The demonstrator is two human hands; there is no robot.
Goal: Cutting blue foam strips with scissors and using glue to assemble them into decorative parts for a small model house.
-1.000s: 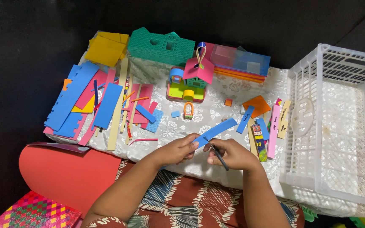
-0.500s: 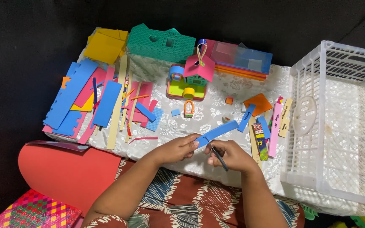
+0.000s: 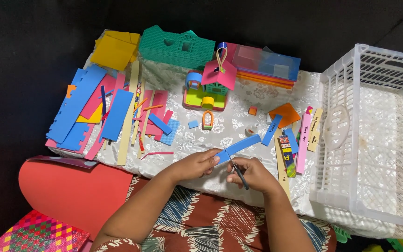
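My left hand (image 3: 194,164) pinches the near end of a long blue foam strip (image 3: 242,145) that angles up to the right over the white patterned cloth (image 3: 239,116). My right hand (image 3: 255,175) grips a thin dark tool (image 3: 238,171), like a craft knife or pen, with its tip against the strip right beside my left fingertips. Both hands work close together at the near edge of the cloth, above my lap.
Blue, pink and yellow foam offcuts (image 3: 103,112) litter the left side. A small foam house model (image 3: 208,86), a green foam house shape (image 3: 178,45) and stacked sheets (image 3: 264,65) sit behind. A white plastic basket (image 3: 374,135) stands right; a red sheet (image 3: 73,191) lies near left.
The hands and blue strip keep nearly the same place; the tool's tip has shifted only slightly along the strip.
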